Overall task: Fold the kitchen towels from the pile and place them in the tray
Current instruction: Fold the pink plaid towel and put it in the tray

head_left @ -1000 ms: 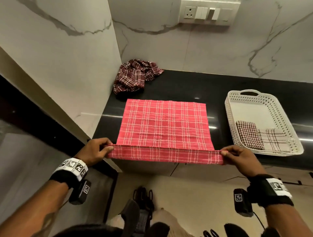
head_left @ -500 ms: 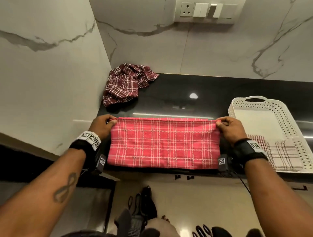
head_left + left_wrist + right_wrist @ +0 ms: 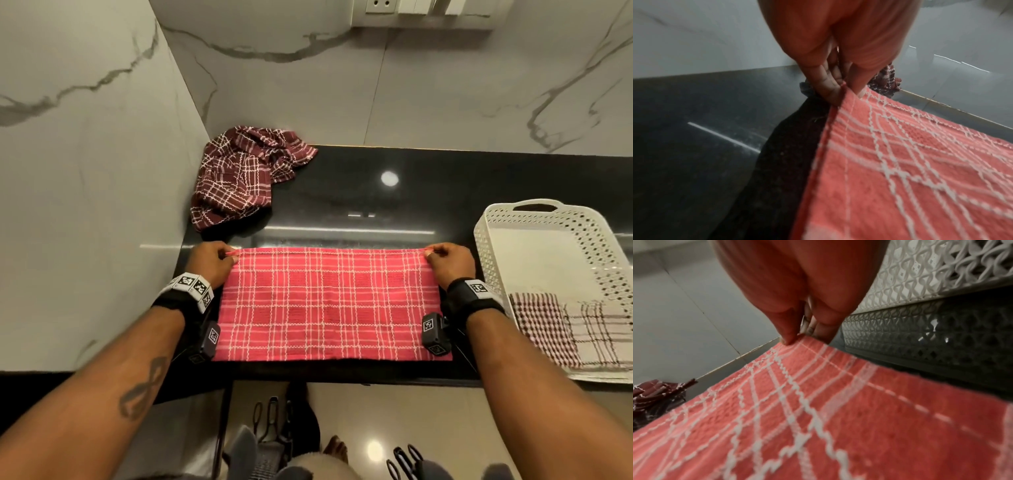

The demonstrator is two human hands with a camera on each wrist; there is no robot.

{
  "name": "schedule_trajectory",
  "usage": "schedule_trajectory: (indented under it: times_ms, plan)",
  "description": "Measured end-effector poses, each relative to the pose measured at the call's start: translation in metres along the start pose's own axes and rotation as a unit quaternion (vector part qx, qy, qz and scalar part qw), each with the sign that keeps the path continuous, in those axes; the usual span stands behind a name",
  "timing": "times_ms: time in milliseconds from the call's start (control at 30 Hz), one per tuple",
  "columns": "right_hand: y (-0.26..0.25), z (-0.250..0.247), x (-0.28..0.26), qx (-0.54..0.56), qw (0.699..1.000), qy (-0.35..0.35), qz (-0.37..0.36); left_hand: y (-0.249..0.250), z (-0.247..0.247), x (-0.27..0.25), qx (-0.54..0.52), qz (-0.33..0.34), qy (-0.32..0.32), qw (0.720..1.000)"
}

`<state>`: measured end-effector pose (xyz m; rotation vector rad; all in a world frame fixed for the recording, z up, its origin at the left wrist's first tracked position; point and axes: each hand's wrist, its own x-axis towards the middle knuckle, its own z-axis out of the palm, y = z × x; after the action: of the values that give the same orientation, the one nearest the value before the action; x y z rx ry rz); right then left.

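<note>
At the centre of the head view, a red cotton kitchen towel with a white check pattern (image 3: 329, 305) lies folded as a wide rectangle on the glossy black stone counter (image 3: 411, 192), its near edge along the counter's front lip. The left hand (image 3: 209, 262) pinches the towel's far left corner between thumb and curled fingers; the left wrist view shows the thumb (image 3: 859, 78) on top of the hem and the other fingers below it. The right hand (image 3: 450, 262) pinches the far right corner in the same way, and the right wrist view shows the fingertips (image 3: 787, 339) closed on the cloth's edge.

Toward the upper left of the head view, a crumpled maroon towel with white checks (image 3: 243, 174) sits bunched in the corner where the counter meets the grey-veined marble wall (image 3: 85, 205), well apart from the red towel. At the right edge stands a white perforated plastic tray with a cut-out handle (image 3: 486, 253), just beside the right hand. Inside its near end lie two folded towels side by side: a brown-and-white small-check towel (image 3: 537, 329) and a white towel with dark lines (image 3: 603, 332). A white switch plate (image 3: 424, 10) shows at the top.
</note>
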<state>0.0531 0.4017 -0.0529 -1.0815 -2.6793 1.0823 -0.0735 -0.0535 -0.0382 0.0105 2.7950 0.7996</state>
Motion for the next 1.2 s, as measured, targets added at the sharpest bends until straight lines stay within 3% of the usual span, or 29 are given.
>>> schedule_trajectory:
  times_ms: [267,400,467,533,600,667,767,833,933,1033,1133,1200]
  plan:
    - [-0.010,-0.004,-0.004,-0.042,0.999,-0.015,0.019,-0.001,-0.007,0.007,0.001,-0.050,-0.027,0.998]
    - [-0.031,-0.007,-0.012,-0.171,0.985,-0.012,0.006,0.005,-0.014,0.007,0.078,-0.024,-0.017,0.997]
    - [-0.050,0.000,-0.031,-0.241,0.969,-0.004,-0.053,0.023,-0.011,-0.005,0.143,0.023,0.014,0.989]
    - [-0.073,0.019,-0.055,-0.213,0.967,-0.042,-0.136,0.050,0.002,-0.020,0.182,0.123,0.006,0.976]
    - [-0.091,0.045,-0.081,-0.191,0.951,-0.152,-0.192,0.075,0.022,-0.036,0.224,0.237,-0.068,0.943]
    - [-0.102,0.071,-0.100,-0.247,0.907,-0.261,-0.220,0.089,0.044,-0.047,0.289,0.285,-0.171,0.898]
    - [-0.099,0.090,-0.110,-0.302,0.872,-0.317,-0.219,0.088,0.065,-0.057,0.385,0.271,-0.242,0.848]
    - [-0.083,0.083,-0.105,-0.332,0.867,-0.314,-0.201,0.073,0.063,-0.063,0.381,0.237,-0.240,0.861]
    - [-0.042,0.052,-0.089,-0.345,0.891,-0.276,-0.108,0.041,0.049,-0.070,0.345,0.162,-0.232,0.895]
    - [-0.004,0.017,-0.076,-0.348,0.905,-0.241,-0.041,0.015,0.034,-0.073,0.343,0.106,-0.233,0.904]
    - [0.004,0.004,-0.077,-0.370,0.899,-0.231,-0.038,0.013,0.031,-0.077,0.356,0.093,-0.232,0.900]
    - [-0.008,0.011,-0.087,-0.364,0.905,-0.205,-0.075,0.028,0.036,-0.082,0.361,0.108,-0.211,0.902]
